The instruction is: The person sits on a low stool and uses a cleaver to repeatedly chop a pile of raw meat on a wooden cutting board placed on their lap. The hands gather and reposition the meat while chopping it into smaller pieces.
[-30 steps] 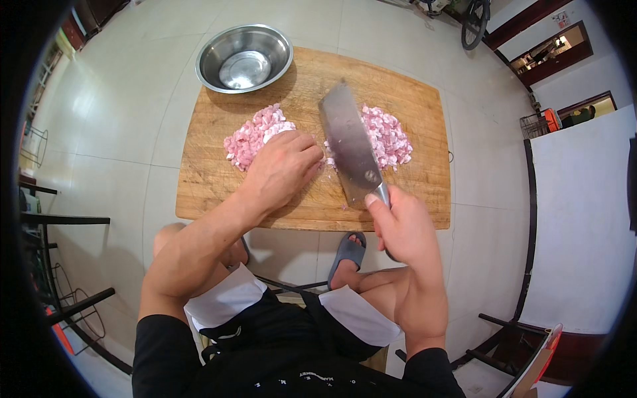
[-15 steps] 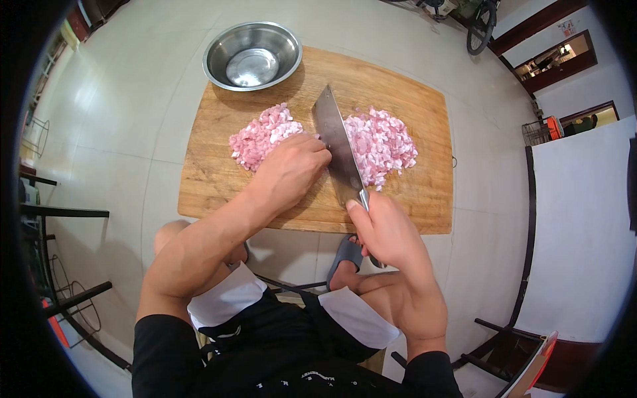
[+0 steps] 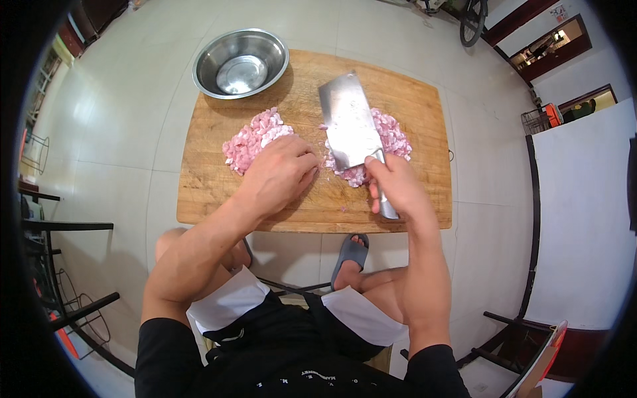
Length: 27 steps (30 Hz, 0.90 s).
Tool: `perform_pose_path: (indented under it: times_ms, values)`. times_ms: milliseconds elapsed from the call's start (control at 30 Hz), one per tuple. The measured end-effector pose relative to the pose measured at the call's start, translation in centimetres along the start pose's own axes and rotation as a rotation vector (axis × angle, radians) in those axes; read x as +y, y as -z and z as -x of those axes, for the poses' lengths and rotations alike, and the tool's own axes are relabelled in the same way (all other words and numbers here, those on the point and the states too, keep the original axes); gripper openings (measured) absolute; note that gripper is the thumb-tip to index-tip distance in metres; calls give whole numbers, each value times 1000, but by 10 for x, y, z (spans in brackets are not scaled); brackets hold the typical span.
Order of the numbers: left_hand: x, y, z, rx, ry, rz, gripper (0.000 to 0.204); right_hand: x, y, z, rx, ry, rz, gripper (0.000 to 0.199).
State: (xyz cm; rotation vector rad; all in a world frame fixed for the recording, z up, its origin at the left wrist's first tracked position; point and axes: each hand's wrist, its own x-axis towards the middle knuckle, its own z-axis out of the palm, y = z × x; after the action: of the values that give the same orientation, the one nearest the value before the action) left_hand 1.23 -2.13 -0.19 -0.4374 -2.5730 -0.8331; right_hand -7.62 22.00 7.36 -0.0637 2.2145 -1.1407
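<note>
showing: 1 board (image 3: 411, 199) | 1 bowl (image 3: 240, 63) far left | 1 cleaver (image 3: 348, 123) | 2 meat piles (image 3: 255, 139) | 2 hands (image 3: 279, 176)

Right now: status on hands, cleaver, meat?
Right hand gripping cleaver, blade over right meat pile. Left hand resting on left meat pile, on cutting board. Steel bowl at board's far corner, clear of blade.

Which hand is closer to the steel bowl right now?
Left. The left hand rests on the cutting board just below the steel bowl; the right hand grips the cleaver farther right.
</note>
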Motion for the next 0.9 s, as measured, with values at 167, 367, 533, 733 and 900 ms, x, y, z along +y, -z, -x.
perform_pose_path:
  times_ms: [167, 367, 533, 733, 900]
  values:
    - [0, 0, -2, 6, 30, -15, 15, 3, 14, 31, 34, -16, -24, 38]
    - [-1, 1, -15, 79, 67, -59, 45, -4, -5, 78, 147, 114, 142, 38]
    - [-8, -1, -31, -82, 35, -160, 47, -2, -15, 84, 208, 153, 125, 38]
    - [-6, 4, -27, -161, 49, -72, 31, 4, -17, 82, 209, 177, 234, 37]
    - [-5, 8, -22, -180, 24, -73, 25, 3, -19, 86, 163, 152, 323, 39]
